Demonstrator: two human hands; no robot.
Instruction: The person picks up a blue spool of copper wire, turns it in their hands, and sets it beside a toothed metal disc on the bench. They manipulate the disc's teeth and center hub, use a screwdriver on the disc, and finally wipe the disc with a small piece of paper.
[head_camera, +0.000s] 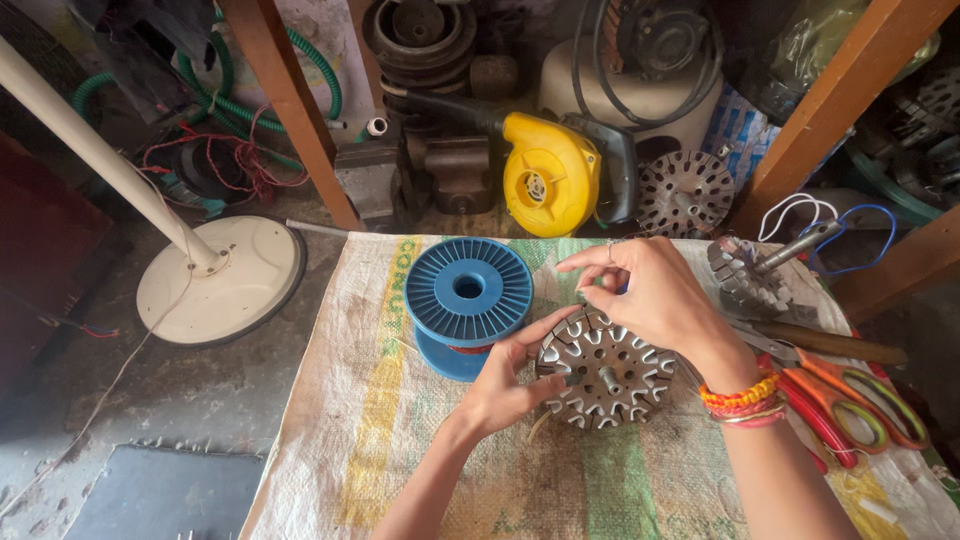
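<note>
A round grey metal stator core (612, 372) with slotted teeth and a centre shaft lies on a woven sack (380, 440). My left hand (507, 385) grips its left rim, thumb and fingers on the edge. My right hand (645, 295) hovers over its top edge with thumb and forefinger pinched together, seemingly on a thin wire that is too fine to make out. A blue plastic spool (468, 300) stands just left of the core, close to my left hand.
Orange-handled scissors (860, 400), a wooden-handled tool (830, 342) and another slotted core with a shaft (750, 270) lie at the right. A yellow blower (550, 175), motor parts and wooden legs (290, 110) crowd the back. A white fan base (220, 280) stands left.
</note>
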